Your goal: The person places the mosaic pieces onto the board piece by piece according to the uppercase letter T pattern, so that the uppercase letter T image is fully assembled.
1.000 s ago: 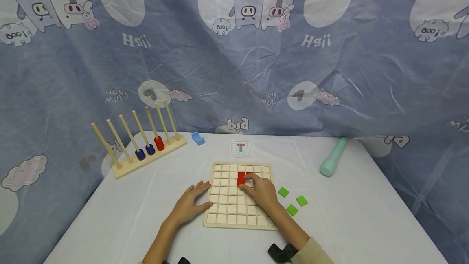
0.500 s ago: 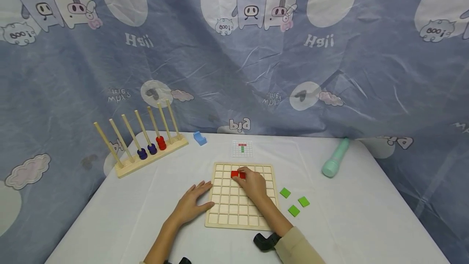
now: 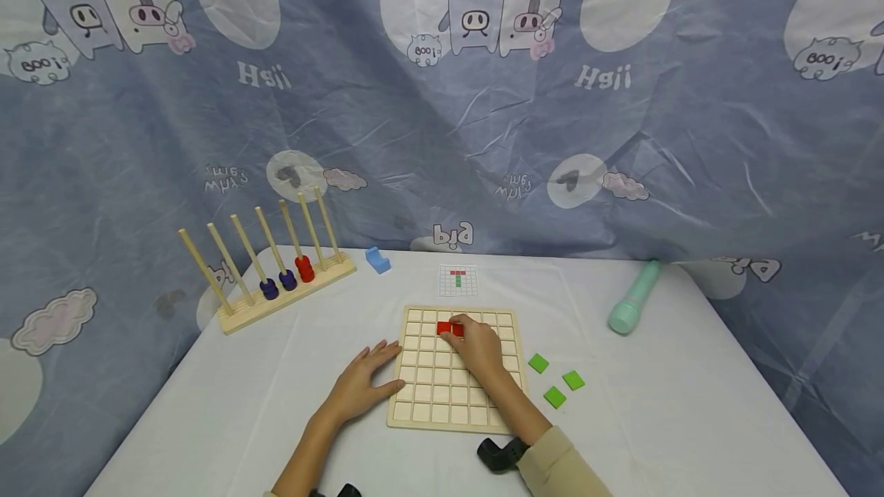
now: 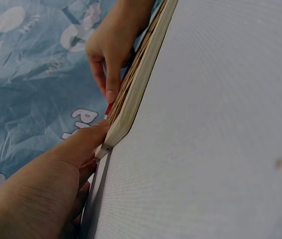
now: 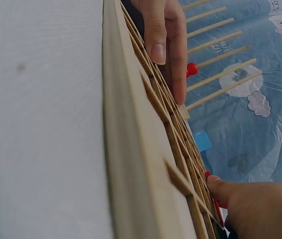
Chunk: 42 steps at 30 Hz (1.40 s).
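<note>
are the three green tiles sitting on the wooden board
No, all three green tiles lie on the white tabletop, to the right of the wooden board in the head view.

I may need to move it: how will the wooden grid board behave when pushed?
The wooden grid board looks stiff, being straight-edged. Lying flat, it would probably slide rather than tip. Its raised ridges might keep red tiles from sliding.

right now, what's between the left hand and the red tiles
Bare cells of the wooden grid board lie between the left hand and the red tiles in the head view.
</note>
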Each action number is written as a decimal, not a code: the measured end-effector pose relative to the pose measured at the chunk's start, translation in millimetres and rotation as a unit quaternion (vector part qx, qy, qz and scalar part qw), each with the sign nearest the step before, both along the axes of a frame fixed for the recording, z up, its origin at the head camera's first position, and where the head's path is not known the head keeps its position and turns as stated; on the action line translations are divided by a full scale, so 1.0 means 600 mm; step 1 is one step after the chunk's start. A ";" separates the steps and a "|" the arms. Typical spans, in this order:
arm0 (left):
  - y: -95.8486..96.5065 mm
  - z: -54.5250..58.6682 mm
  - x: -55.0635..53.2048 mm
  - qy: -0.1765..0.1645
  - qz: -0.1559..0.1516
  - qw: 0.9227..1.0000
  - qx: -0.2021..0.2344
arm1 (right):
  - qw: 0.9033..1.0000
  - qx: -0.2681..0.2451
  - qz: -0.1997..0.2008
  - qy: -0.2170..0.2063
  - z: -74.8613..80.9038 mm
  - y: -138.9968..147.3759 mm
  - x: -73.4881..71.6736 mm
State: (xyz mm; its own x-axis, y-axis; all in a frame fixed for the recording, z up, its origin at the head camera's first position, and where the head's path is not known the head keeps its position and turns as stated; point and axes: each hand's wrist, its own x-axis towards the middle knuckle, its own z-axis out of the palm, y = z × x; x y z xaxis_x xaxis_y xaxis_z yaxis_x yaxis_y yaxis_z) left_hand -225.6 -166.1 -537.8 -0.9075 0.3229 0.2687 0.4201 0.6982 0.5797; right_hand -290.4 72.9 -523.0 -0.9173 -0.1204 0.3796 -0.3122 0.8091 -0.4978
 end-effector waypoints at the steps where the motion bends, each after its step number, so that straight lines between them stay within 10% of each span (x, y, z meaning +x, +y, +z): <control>1: 0.000 0.000 0.000 0.000 0.000 1.000 0.000 | 1.000 0.002 0.000 0.000 0.000 0.000 0.000; 20: 0.001 0.003 0.001 -0.004 -0.005 1.000 0.012 | 0.999 -0.030 0.024 0.007 0.004 0.022 0.017; 42: 0.001 0.000 -0.001 -0.003 -0.003 1.000 0.007 | 0.999 -0.030 -0.030 0.033 0.014 0.214 0.098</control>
State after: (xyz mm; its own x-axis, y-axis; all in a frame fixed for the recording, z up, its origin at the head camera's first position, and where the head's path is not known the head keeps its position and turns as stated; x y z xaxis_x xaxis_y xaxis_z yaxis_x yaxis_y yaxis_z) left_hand -226.0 -165.8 -537.6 -0.9069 0.3246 0.2687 0.4214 0.6870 0.5920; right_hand -231.8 201.2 -514.4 -0.8949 -0.0413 0.4444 -0.2979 0.7967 -0.5259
